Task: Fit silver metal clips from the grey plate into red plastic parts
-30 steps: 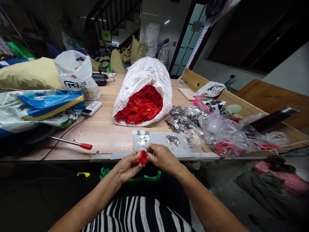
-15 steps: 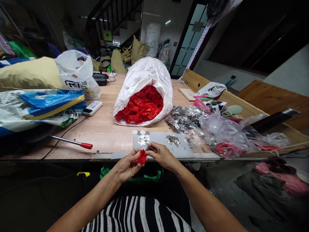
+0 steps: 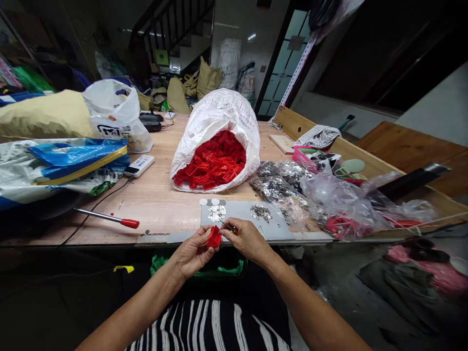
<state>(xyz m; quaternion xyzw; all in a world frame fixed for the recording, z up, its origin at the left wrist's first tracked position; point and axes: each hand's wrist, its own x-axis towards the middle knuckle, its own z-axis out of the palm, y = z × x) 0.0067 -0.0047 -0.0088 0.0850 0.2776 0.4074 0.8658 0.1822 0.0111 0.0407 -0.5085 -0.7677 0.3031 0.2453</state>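
My left hand (image 3: pixel 195 251) is closed around a small red plastic part (image 3: pixel 213 237), held up just off the table's front edge. Beside it, my right hand (image 3: pixel 246 239) pinches a thin dark tool with a yellowish part (image 3: pixel 234 230); its exact kind is too small to make out. The right fingertips are at the right side of the red part. Just beyond the hands lies a grey mat (image 3: pixel 239 214). On it are a pile of small shiny metal pieces (image 3: pixel 217 213) and a second, duller pile of small metal pieces (image 3: pixel 261 212).
A white woven sack (image 3: pixel 226 109) full of red plastic parts (image 3: pixel 215 163) lies open towards me. Bags of small dark parts (image 3: pixel 280 187) and clear plastic bags (image 3: pixel 329 195) crowd the right. A red-handled lever (image 3: pixel 129 223) juts in from the left, near a white device (image 3: pixel 139 165).
My right hand has shifted slightly, and more of the thin tool shows between its fingers. My left hand keeps its hold on the red part. The whole view has moved a little.
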